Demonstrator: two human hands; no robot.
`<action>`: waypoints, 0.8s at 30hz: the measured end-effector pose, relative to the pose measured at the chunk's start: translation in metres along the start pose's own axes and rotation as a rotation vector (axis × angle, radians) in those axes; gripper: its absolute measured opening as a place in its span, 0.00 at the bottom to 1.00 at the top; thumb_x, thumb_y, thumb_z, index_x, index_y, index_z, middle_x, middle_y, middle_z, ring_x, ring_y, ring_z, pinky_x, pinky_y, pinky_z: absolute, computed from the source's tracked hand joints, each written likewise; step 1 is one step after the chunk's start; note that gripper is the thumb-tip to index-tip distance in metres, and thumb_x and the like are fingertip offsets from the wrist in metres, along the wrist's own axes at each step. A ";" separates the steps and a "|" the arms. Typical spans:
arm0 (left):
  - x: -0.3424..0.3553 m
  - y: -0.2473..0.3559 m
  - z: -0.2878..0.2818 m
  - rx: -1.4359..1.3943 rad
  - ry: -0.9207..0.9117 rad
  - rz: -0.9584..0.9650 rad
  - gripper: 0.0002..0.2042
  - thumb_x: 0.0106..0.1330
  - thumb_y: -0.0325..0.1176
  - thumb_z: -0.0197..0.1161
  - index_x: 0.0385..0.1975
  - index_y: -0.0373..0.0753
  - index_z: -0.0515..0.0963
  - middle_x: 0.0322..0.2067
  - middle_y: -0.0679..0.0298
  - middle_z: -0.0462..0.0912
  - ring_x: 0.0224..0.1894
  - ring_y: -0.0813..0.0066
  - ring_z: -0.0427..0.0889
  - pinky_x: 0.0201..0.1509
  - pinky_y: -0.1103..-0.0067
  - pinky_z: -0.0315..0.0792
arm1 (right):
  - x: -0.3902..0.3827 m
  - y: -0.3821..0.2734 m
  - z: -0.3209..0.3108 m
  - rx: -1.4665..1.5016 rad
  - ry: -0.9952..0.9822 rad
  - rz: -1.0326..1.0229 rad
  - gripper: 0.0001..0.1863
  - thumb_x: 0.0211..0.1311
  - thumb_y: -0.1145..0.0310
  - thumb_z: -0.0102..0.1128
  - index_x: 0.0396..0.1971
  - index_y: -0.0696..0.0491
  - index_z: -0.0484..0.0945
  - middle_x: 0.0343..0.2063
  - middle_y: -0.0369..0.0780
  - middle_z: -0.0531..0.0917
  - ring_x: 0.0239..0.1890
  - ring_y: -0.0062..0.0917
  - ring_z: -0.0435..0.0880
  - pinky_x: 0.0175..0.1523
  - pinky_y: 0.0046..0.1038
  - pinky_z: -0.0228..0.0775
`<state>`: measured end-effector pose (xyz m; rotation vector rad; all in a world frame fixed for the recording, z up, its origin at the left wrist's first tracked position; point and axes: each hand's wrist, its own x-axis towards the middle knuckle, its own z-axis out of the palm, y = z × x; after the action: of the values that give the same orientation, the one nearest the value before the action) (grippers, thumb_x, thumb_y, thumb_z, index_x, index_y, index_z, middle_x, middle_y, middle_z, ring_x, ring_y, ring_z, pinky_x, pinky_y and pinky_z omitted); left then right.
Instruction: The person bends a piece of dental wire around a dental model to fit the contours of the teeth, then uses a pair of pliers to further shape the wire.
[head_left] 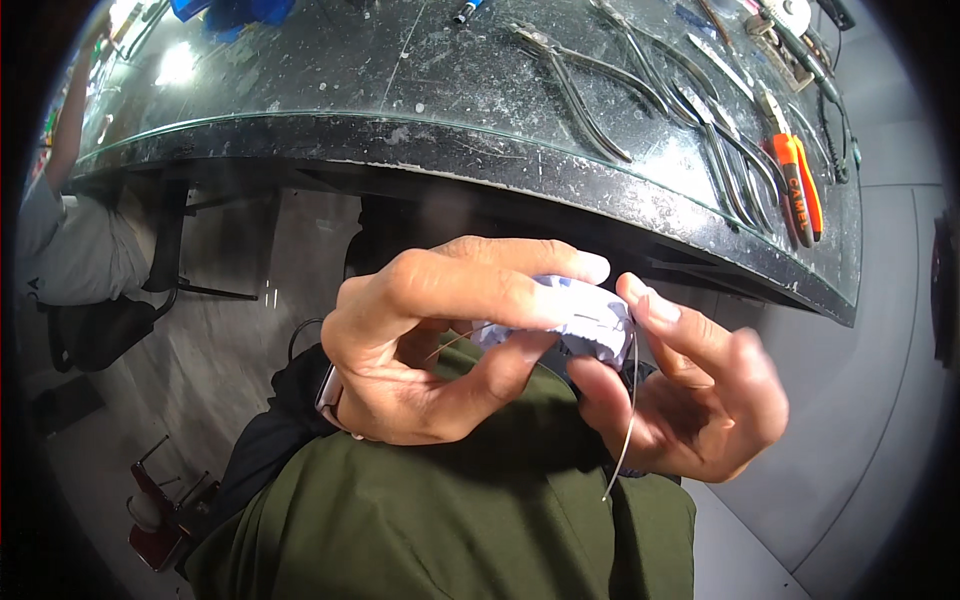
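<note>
Above my lap, my left hand (440, 350) pinches a small pale lavender-and-white piece (590, 318), soft-looking and crumpled, its kind unclear. Fingers lie along the top of it and the thumb presses from below. My right hand (700, 390) closes on the piece's right end, with the index fingertip at the upper edge and the thumb underneath. A thin, stiff-looking wire or thread (630, 425) hangs from that end in a curve, passing in front of the right hand. Another thin brownish strand sticks out by the left palm. The fingers hide part of the piece.
Ahead is a dark, scuffed glass-topped workbench (330, 75). Several metal pliers (590, 110) and orange-handled pliers (797, 190) lie on its right side. A corded tool (800, 45) rests at the far right. Another person's arm (72, 120) shows at the far left.
</note>
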<state>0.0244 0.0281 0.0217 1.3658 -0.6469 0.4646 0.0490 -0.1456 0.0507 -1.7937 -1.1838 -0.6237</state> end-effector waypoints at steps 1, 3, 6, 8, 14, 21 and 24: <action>0.000 -0.002 -0.001 -0.023 -0.016 0.042 0.13 0.53 0.15 0.52 0.38 0.30 0.61 0.37 0.34 0.71 0.34 0.67 0.78 0.38 0.81 0.73 | -0.002 0.002 0.002 0.003 0.012 -0.011 0.35 0.41 0.76 0.68 0.48 0.67 0.57 0.31 0.53 0.75 0.34 0.37 0.80 0.39 0.30 0.78; -0.001 -0.003 -0.001 -0.064 -0.029 0.048 0.13 0.54 0.17 0.53 0.39 0.31 0.60 0.38 0.33 0.71 0.35 0.66 0.78 0.38 0.81 0.73 | -0.006 0.005 0.008 0.001 0.070 -0.048 0.25 0.41 0.77 0.67 0.40 0.66 0.64 0.32 0.49 0.74 0.34 0.34 0.79 0.37 0.30 0.80; -0.001 -0.002 -0.003 -0.010 -0.054 0.041 0.14 0.55 0.18 0.52 0.39 0.32 0.60 0.39 0.34 0.70 0.35 0.66 0.78 0.39 0.81 0.73 | -0.006 0.006 0.009 0.008 0.091 -0.104 0.18 0.43 0.80 0.64 0.34 0.67 0.67 0.32 0.47 0.72 0.36 0.34 0.77 0.35 0.29 0.81; -0.002 -0.004 -0.003 -0.026 -0.071 0.069 0.14 0.55 0.19 0.53 0.40 0.32 0.59 0.39 0.34 0.69 0.36 0.67 0.78 0.38 0.82 0.74 | -0.007 0.006 0.015 -0.010 0.135 -0.117 0.17 0.44 0.79 0.63 0.34 0.66 0.67 0.32 0.47 0.72 0.35 0.34 0.78 0.36 0.29 0.81; -0.001 -0.003 -0.004 -0.049 -0.085 0.068 0.14 0.56 0.20 0.53 0.41 0.33 0.59 0.40 0.35 0.69 0.37 0.65 0.78 0.38 0.82 0.74 | -0.004 -0.002 0.014 0.005 0.156 -0.030 0.14 0.47 0.77 0.62 0.34 0.62 0.68 0.30 0.50 0.72 0.33 0.35 0.80 0.38 0.30 0.79; -0.004 -0.005 0.002 -0.096 -0.014 0.032 0.13 0.57 0.22 0.55 0.39 0.34 0.60 0.38 0.37 0.71 0.35 0.68 0.78 0.36 0.83 0.74 | -0.004 -0.007 0.011 0.035 0.123 0.010 0.14 0.49 0.75 0.62 0.32 0.61 0.67 0.31 0.50 0.71 0.32 0.41 0.80 0.40 0.32 0.78; -0.004 -0.004 0.003 -0.081 -0.003 0.022 0.13 0.57 0.23 0.56 0.39 0.34 0.61 0.37 0.38 0.72 0.33 0.69 0.79 0.34 0.84 0.74 | -0.004 -0.006 0.010 0.055 0.121 -0.025 0.14 0.49 0.74 0.62 0.33 0.62 0.67 0.31 0.49 0.69 0.32 0.43 0.80 0.40 0.33 0.78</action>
<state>0.0240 0.0250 0.0161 1.2842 -0.6766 0.4494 0.0413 -0.1380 0.0452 -1.6735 -1.1316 -0.6978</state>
